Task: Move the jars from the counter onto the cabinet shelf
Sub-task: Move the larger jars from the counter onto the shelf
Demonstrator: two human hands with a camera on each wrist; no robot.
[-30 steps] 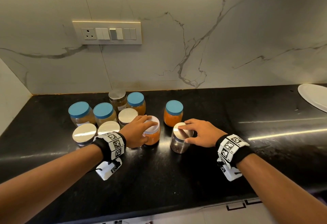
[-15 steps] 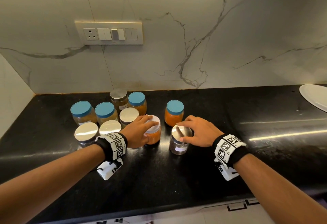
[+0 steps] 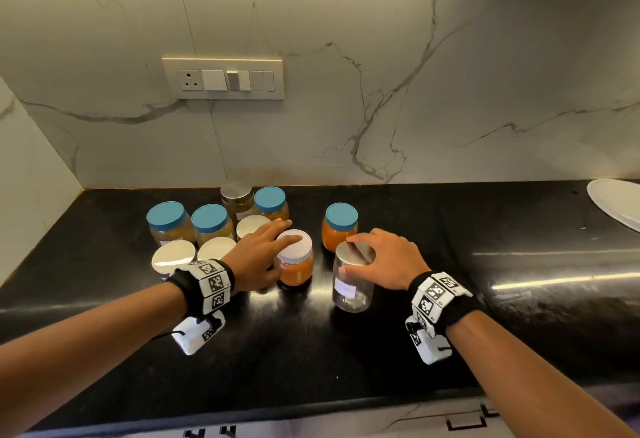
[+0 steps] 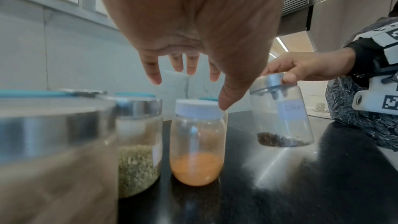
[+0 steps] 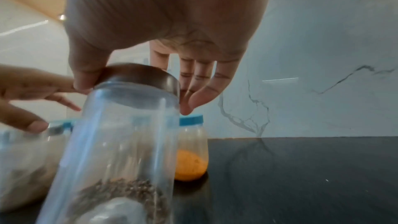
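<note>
My right hand [image 3: 360, 252] [image 5: 135, 91] grips the steel lid of a clear jar [image 3: 352, 290] [image 4: 282, 118] [image 5: 120, 142] holding a few dark seeds. The jar hangs tilted just off the black counter [image 3: 450, 316]. My left hand [image 3: 287, 254] [image 4: 204, 89] is spread over a white-lidded jar of orange powder [image 3: 295, 266] [image 4: 197, 151] that stands on the counter. Its fingers are straight above the lid and the thumb tip touches the lid's edge. No cabinet shelf is in view.
Several more jars stand in a cluster behind and left of my left hand, some blue-lidded [image 3: 209, 221], some steel-lidded [image 3: 172, 256]. One blue-lidded orange jar [image 3: 341, 226] stands alone behind the lifted jar. A white plate [image 3: 616, 205] lies at the far right. The marble wall carries a switch panel [image 3: 223, 78].
My right hand has raised the clear jar off the counter and drawn it slightly toward me, tilting it. My left hand stays over the white-lidded jar.
</note>
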